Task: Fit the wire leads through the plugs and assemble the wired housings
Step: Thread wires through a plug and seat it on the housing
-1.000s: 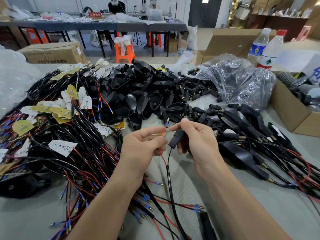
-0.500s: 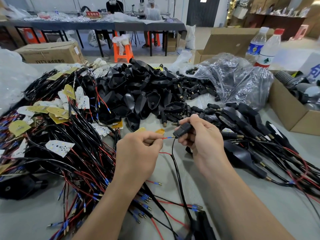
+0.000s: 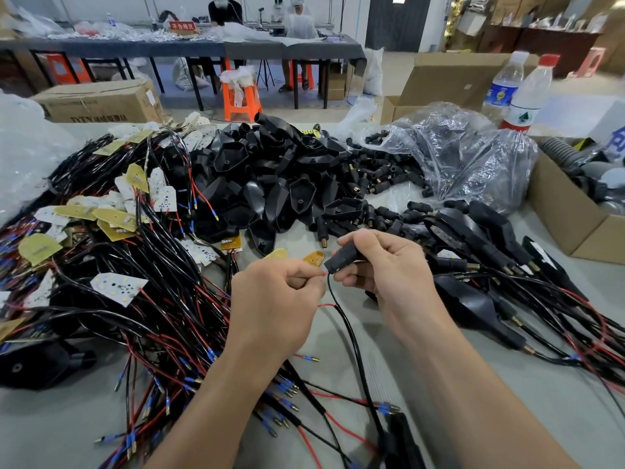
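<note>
Head view takes in one grey table (image 3: pixel 473 384), nearly buried. On its left sprawls one big tangle of red and black wire leads (image 3: pixel 111 299), too many to count, with white and yellow boards among them. Behind the middle sits one heap of black housings (image 3: pixel 277 184), and right of it one clear plastic bag (image 3: pixel 466 154) spilling small black plugs. I count three cardboard boxes: one far left (image 3: pixel 101 101), one behind the bag (image 3: pixel 449 79), one at the right edge (image 3: pixel 568 214). Two water bottles (image 3: pixel 504 86) stand near that last box.

Two hands meet above the table's near middle. The right hand (image 3: pixel 389 275) grips one black plug (image 3: pixel 343 258). The left hand (image 3: pixel 277 299) pinches one red lead (image 3: pixel 323 275) between thumb and forefinger, its tip right at the plug's lower end.
</note>
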Demonstrator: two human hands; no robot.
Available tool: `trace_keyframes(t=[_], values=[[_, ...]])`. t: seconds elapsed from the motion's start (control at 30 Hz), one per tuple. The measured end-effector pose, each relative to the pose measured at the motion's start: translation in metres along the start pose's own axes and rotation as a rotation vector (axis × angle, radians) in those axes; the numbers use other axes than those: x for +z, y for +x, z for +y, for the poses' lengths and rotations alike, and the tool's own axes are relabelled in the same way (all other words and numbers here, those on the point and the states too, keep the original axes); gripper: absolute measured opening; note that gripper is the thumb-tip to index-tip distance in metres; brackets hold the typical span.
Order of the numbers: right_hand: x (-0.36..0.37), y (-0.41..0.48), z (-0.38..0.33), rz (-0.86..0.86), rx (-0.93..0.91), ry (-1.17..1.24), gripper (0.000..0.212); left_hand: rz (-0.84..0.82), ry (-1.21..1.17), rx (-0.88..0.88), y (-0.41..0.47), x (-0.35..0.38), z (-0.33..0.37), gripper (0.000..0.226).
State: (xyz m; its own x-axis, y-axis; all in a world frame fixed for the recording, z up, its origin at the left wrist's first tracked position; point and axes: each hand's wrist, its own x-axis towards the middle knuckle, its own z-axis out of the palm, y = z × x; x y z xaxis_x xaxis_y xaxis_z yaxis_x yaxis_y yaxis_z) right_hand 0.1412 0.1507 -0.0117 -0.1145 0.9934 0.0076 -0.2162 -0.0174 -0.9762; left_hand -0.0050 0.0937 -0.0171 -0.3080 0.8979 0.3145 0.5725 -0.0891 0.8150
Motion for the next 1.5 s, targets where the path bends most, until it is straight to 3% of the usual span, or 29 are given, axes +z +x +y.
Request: trace_keyframes(t=[0.1, 0.3, 0.5, 0.63, 0.7, 0.87, 1.07, 1.27, 1.5], values=[[0.003, -0.002, 0.002, -0.025, 0.023, 0.019, 0.027, -0.004, -0.046, -0.044, 0.001, -0.001, 0.000, 0.032], [-0.002, 0.001, -0.004, 0.034, 0.015, 0.075, 0.033, 0.017, -0.163, -0.083, 0.010, -0.008, -0.006, 0.021], [0.006, -0.004, 0.002, -0.016, 0.035, 0.071, 0.026, -0.102, -0.214, -0.155, 0.008, -0.002, -0.011, 0.020], [0.004, -0.003, -0.002, -0.024, 0.047, 0.117, 0.025, -0.125, -0.369, -0.247, 0.012, -0.005, -0.008, 0.015], [0.001, -0.001, -0.004, -0.011, 0.043, 0.151, 0.027, -0.173, -0.434, -0.303, 0.014, -0.008, -0.007, 0.022], [0.005, -0.002, 0.002, -0.044, 0.055, 0.124, 0.026, -0.298, -0.360, -0.234, 0.012, -0.007, -0.007, 0.023], [0.003, 0.000, 0.002, -0.098, 0.129, 0.157, 0.026, -0.277, -0.366, -0.204, 0.007, -0.003, -0.009, 0.027], [0.017, -0.008, 0.008, -0.143, 0.119, 0.117, 0.028, 0.062, -0.699, -0.325, 0.009, -0.012, -0.007, 0.017], [0.010, -0.004, 0.000, 0.071, 0.116, 0.262, 0.020, -0.101, -0.553, -0.285, 0.006, -0.005, -0.002, 0.020]])
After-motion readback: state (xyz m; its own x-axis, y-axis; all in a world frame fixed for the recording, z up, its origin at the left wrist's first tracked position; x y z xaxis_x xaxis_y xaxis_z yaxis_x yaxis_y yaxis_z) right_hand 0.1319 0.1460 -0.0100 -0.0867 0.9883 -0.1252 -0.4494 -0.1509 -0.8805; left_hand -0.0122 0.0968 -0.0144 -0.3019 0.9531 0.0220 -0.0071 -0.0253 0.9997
